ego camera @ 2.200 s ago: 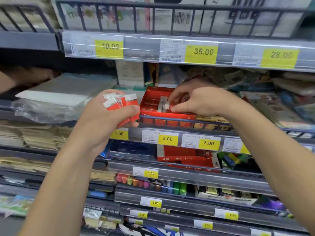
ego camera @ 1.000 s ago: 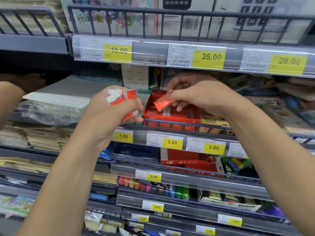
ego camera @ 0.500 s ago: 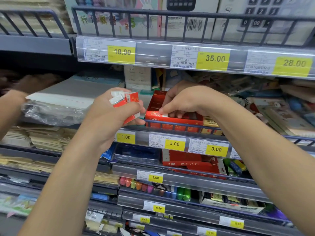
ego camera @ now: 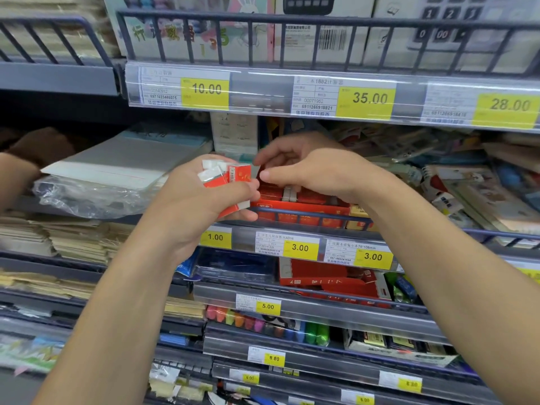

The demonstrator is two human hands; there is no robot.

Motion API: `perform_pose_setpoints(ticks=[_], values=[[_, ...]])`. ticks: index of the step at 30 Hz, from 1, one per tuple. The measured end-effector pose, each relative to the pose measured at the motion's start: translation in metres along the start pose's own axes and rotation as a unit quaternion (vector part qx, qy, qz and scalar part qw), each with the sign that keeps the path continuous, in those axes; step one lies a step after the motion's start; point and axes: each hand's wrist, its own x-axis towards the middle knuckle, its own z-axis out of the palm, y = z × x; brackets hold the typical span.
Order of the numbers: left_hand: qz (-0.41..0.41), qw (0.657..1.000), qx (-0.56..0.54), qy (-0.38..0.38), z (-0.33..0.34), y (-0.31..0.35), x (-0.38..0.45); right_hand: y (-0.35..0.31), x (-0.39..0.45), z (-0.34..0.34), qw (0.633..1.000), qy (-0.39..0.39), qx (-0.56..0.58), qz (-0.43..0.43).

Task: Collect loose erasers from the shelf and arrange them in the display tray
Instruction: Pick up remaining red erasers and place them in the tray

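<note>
Left hand (ego camera: 201,200) clasps a bunch of erasers (ego camera: 226,178); right hand (ego camera: 309,171) pinches the top one.

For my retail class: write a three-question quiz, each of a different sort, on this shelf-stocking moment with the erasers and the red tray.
1. True or false: the left hand holds several erasers at once.
2. Multiple choice: the red display tray sits directly above which price tags? A) 10.00 and 35.00 B) 1.00 and 3.00 C) 5.00 and 8.80
3. Fill in: the right hand reaches its fingertips toward the bunch of erasers in the ____ hand.

Key: 1 true; 2 B; 3 left.
</note>
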Motion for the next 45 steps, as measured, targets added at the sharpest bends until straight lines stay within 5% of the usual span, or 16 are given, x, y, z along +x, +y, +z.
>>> perform_pose_setpoints(ticks=[2, 10, 16, 20, 27, 33, 45], values=[[-0.006, 1.0, 0.006, -0.014, 0.001, 0.0, 0.0, 0.0, -0.008, 0.0, 0.996, -0.025, 0.078, -0.044], [-0.006, 0.999, 0.02, -0.036, 0.006, 0.002, 0.002, -0.005, -0.021, -0.004, 0.994, -0.017, 0.08, -0.071], [0.01, 0.999, -0.03, 0.018, 0.005, 0.001, 0.004, 0.001, -0.03, -0.012, 0.979, -0.001, 0.193, -0.057], [0.013, 0.999, -0.001, 0.03, 0.009, 0.001, 0.009, 0.002, -0.039, -0.022, 0.997, -0.029, 0.026, -0.065], [0.008, 0.999, 0.013, 0.041, 0.012, -0.005, 0.012, 0.009, -0.04, -0.037, 0.998, 0.02, 0.044, 0.038], [0.009, 0.999, 0.018, 0.036, 0.0, -0.006, 0.012, 0.019, -0.035, -0.043, 0.989, -0.001, -0.012, 0.15], [0.003, 1.0, 0.026, 0.015, 0.002, -0.001, 0.005, -0.001, -0.021, -0.033, 0.941, -0.058, -0.287, 0.169]])
